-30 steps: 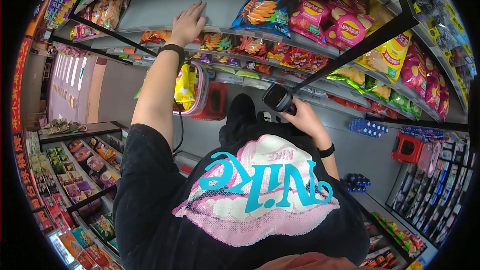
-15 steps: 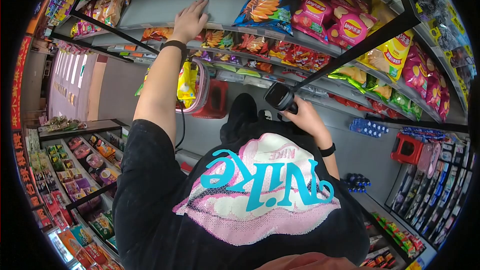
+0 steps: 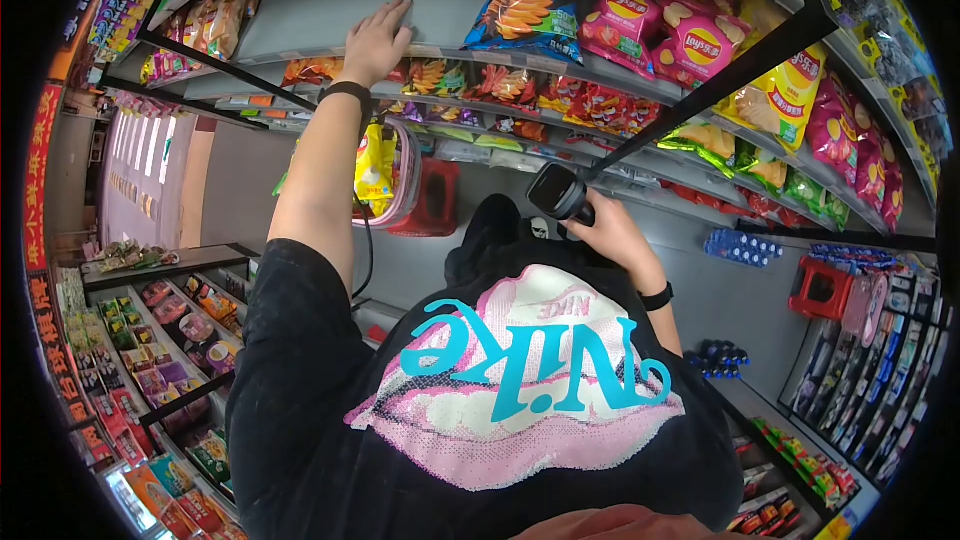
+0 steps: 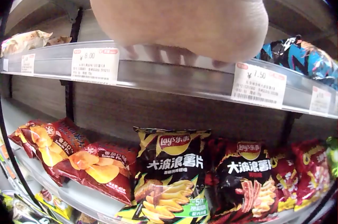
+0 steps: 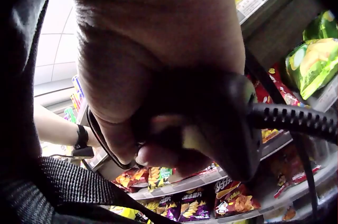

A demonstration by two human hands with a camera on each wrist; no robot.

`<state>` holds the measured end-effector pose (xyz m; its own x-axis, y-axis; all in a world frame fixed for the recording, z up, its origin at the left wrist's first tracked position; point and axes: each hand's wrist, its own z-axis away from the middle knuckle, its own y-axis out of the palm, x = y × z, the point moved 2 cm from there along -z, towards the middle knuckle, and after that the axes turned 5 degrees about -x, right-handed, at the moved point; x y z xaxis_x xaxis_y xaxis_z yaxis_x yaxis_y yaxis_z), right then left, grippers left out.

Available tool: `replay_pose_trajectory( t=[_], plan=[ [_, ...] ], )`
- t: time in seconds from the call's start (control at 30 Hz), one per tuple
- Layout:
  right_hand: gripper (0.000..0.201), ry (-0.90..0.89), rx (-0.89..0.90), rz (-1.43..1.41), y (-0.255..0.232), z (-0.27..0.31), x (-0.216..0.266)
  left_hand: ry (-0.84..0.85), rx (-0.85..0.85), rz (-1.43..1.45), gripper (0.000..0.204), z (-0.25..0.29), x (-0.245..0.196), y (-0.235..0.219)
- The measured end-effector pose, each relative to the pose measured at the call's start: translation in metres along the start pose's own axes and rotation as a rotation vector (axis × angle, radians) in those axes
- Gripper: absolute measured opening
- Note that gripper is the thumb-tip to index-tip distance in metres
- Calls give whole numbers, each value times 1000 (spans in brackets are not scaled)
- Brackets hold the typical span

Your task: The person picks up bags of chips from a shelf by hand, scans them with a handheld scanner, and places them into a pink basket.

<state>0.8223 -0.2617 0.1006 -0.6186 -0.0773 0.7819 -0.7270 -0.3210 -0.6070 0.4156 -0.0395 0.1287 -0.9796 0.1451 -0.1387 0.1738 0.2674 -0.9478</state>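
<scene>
In the head view, the left hand (image 3: 376,42) lay palm down over the grey upper shelf (image 3: 320,10), at its front edge, with its fingers straight and slightly apart. To its right on that shelf stood a blue chip bag (image 3: 525,5), then pink chip bags (image 3: 620,25). The right hand (image 3: 612,235) gripped a black handheld scanner (image 3: 560,192), which was in front of the lower shelves, above the person's feet. Below the left forearm, a pink-rimmed basket (image 3: 408,175) held a yellow packet (image 3: 375,165), with a red stool (image 3: 435,198) beside it. In the left wrist view, the heel of the hand filled the top, over a shelf edge bearing price labels (image 4: 95,65) that read 8.00 and 7.50. The fingers showed only partly behind it, so their spread could not be told there. On the shelf beneath, red tomato chip bags (image 4: 103,168) leaned beside a black-and-yellow chip bag (image 4: 169,176). In the right wrist view, the fingers were curled round the scanner's dark handle, from which a ribbed cable (image 5: 293,119) ran right. Green bags (image 5: 314,65) sat on a shelf at the upper right.
</scene>
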Motion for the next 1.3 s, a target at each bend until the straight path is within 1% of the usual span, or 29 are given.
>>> replay_pose_trajectory(
  t=[0.13,0.23,0.33,0.47,0.57,0.63,0.93,1.3],
  plan=[
    [44,-4,9,6,3,1,-4,-6,8,-7,57,-1,0,0],
    [44,-17,11,-3,2,1,-5,20,-17,6,57,0,0,0],
    [43,15,24,-7,0,0,2,4,-8,13,57,1,-3,-5],
    [42,10,36,11,4,1,0,-20,6,1,56,4,-5,-6],
    [43,-39,21,-18,4,-2,-1,4,-7,-24,55,2,-1,-2],
    [43,13,23,18,2,-1,1,18,-21,-28,55,0,0,0],
    [43,-21,2,8,2,-3,-3,17,-21,-45,55,0,1,2],
    [41,-3,2,-12,6,-5,-9,-5,-11,-6,56,1,1,0]
  ],
)
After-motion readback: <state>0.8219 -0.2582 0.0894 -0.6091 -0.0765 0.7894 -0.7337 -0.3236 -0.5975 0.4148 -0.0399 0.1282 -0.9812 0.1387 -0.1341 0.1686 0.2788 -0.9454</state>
